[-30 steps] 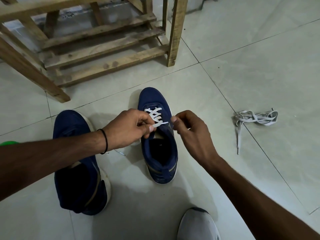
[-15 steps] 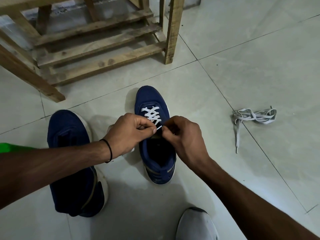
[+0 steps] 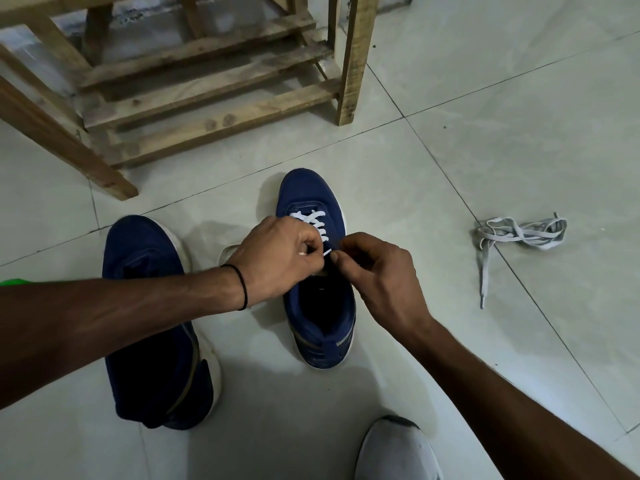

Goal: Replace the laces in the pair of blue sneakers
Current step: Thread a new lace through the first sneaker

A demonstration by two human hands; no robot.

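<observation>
Two blue sneakers stand on the tiled floor. The right sneaker [image 3: 317, 306] points away from me and has a white lace [image 3: 313, 221] crossed through its front eyelets. My left hand [image 3: 280, 258] pinches a white lace end over the sneaker's tongue. My right hand [image 3: 374, 271] pinches at the lace or the eyelet edge just beside it; its fingertips hide the exact spot. The left sneaker [image 3: 152, 341] lies under my left forearm, and I see no lace on it.
A bundle of grey laces [image 3: 519, 233] lies on the floor to the right. A wooden slatted frame [image 3: 207, 98] stands behind the sneakers. A grey-white shoe toe [image 3: 394, 452] shows at the bottom edge. Something green [image 3: 14, 282] peeks out at the far left.
My hands have come together over the right sneaker's eyelets. The stretch of lace that lay between them a second ago is now mostly covered by my fingers.
</observation>
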